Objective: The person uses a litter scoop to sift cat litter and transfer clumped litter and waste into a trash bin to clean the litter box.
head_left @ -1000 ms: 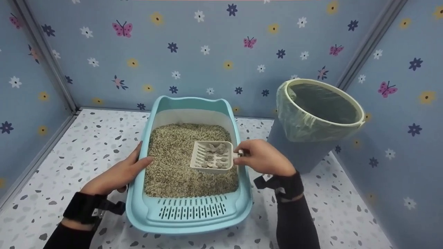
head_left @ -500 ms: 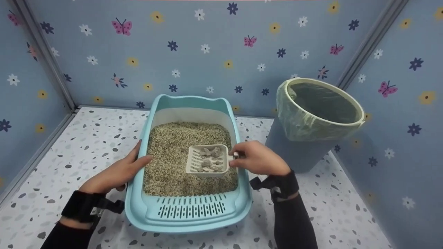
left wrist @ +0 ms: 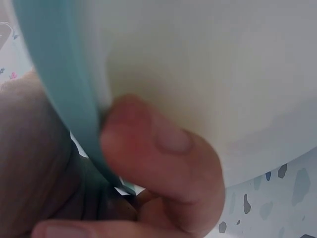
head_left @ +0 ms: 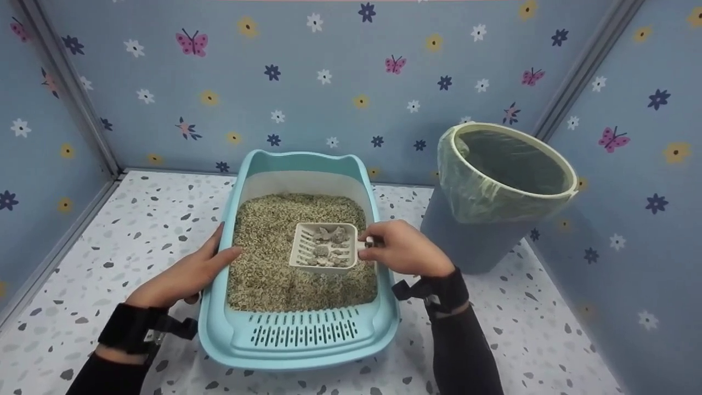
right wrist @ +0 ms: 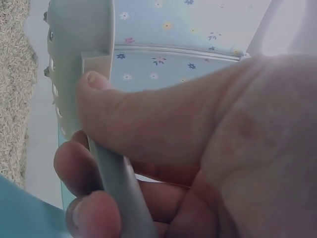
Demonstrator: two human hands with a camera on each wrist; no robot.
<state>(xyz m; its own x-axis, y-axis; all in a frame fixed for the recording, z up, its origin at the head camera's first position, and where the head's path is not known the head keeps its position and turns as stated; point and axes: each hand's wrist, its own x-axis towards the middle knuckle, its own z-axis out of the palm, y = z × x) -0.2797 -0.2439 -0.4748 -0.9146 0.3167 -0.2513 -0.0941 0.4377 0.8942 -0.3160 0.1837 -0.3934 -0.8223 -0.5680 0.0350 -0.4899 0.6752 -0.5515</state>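
Observation:
My left hand (head_left: 184, 277) grips the left rim of the blue litter box (head_left: 299, 359), thumb over the edge; in the left wrist view curled fingers (left wrist: 163, 153) press the pale outer wall beneath the teal rim (left wrist: 59, 64). A white slotted scoop (head_left: 354, 255) is held level above the grainy litter (head_left: 263, 280), with several grey clumps (head_left: 323, 249) lying in it. My right hand (head_left: 408, 249) pinches its handle over the box's right rim. In the right wrist view, thumb and fingers wrap round the handle (right wrist: 124, 198).
A grey-blue bin (head_left: 466, 241) with a pale liner (head_left: 477, 200) folded over its rim stands right of the box, its mouth facing up. Flower-patterned walls (head_left: 329, 49) close off the back and both sides. The floor (head_left: 148, 219) is white with grey speckles.
The scoop and my right hand have moved left over the litter, the scoop first dipping slightly nearer me, then rising back. My left hand keeps its grip on the rim.

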